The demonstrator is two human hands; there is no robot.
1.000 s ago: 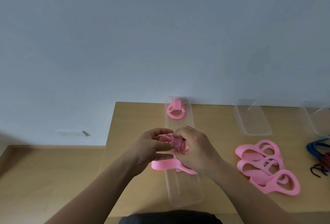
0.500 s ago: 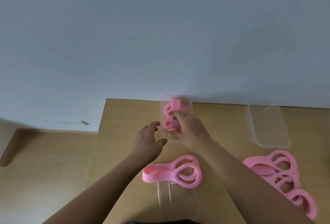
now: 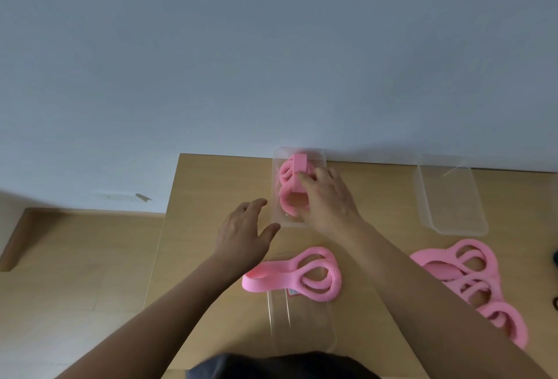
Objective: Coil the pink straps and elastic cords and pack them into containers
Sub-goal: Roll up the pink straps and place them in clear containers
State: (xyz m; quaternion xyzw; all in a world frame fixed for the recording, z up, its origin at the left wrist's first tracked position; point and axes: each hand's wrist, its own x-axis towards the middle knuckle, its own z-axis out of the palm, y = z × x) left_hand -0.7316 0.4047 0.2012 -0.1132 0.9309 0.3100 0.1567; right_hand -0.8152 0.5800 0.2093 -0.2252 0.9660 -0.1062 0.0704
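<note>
Reaching over the far end of the wooden table [image 3: 211, 185], the right hand [image 3: 330, 203] lies in a narrow clear container [image 3: 276, 212] that stands against the grey wall. Its fingers [image 3: 303, 179] stretch fairly straight across the top of a coiled pink strap [image 3: 287, 202] in the container's near half. The thumb is hidden, so I cannot tell whether the hand pinches the coil or only touches it. A second coiled strap [image 3: 287, 171] sits just beyond it in the far half, the two touching.

Just left of the container the left hand [image 3: 244, 235] hovers with fingers spread and relaxed, holding nothing.

Nearer the person, a loose looped strap [image 3: 259, 282] lies across the far end of a clear plastic tray [image 3: 302, 324]; whether that piece is a tray or a lid I cannot tell. To the right, a pile of uncoiled pink straps [image 3: 422, 259] rests on the table, and beyond it, by the wall, stands another clear container [image 3: 453, 221].
</note>
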